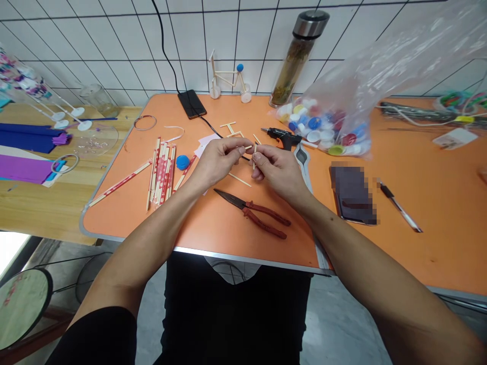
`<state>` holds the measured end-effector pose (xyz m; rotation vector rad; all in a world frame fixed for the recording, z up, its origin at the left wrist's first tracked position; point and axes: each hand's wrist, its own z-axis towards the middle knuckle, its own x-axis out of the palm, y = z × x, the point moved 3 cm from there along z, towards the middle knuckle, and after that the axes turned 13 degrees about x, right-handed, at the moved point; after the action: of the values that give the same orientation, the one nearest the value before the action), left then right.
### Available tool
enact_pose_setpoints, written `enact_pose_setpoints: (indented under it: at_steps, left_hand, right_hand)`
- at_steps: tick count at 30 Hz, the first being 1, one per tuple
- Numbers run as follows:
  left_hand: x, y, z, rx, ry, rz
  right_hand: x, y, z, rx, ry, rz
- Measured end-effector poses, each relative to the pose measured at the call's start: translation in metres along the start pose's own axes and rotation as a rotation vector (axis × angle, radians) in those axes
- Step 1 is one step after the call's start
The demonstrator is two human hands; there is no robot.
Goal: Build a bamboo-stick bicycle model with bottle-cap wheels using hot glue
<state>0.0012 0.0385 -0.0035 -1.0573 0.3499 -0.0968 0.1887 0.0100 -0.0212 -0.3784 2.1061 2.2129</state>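
The left hand (pixel 217 163) pinches a thin wooden stick (pixel 248 147) between thumb and fingertips, just beside an upright stick (pixel 254 158) pinched by the right hand (pixel 277 172). Beyond the grip, a clear plastic bag (pixel 375 66) holds glossy, multicoloured bottle caps (pixel 315 126), beside a steel-capped glass bottle (pixel 297 60) of brownish contents.

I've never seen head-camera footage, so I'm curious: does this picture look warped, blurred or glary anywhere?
In the head view, wide-angle warping curves the wall tiles and stretches the left forearm and right forearm; a pixelated blur covers a dark object on the orange table; the plastic bag shows glare.
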Motion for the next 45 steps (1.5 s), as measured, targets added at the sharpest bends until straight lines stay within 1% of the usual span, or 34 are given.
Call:
enact_pose_setpoints:
  at_steps: [5, 16, 23, 29, 32, 39, 45]
  left_hand:
    - [0.0002, -0.001, 0.0003, 0.028, 0.01, -0.023]
    - [-0.0029, 0.0019, -0.0001, 0.009, 0.038, 0.015]
    - [-0.0029, 0.0004, 0.0007, 0.041, 0.073, 0.019]
    - [-0.0049, 0.0003, 0.0002, -0.009, 0.101, 0.063]
    - [-0.0049, -0.0011, -0.0002, -0.023, 0.099, 0.066]
    - [-0.0041, -0.0044, 0.001, 0.023, 0.112, 0.053]
    - [-0.0049, -0.0007, 0.0016, 0.008, 0.102, 0.059]
  right_hand:
    - [0.0001, -0.0017, 0.0013, -0.018, 0.005, 0.005]
    - [0.0007, -0.002, 0.0014, -0.026, -0.007, -0.024]
    - [-0.0007, -0.0024, 0.0031, -0.048, 0.0, -0.054]
    - [-0.0035, -0.0034, 0.005, 0.033, 0.088, -0.033]
    - [-0.0043, -0.0032, 0.0053, 0.062, 0.113, 0.003]
    - [-0.005, -0.0017, 0.0055, 0.038, 0.099, -0.027]
    - [-0.0063, -0.001, 0.0054, 0.042, 0.087, -0.037]
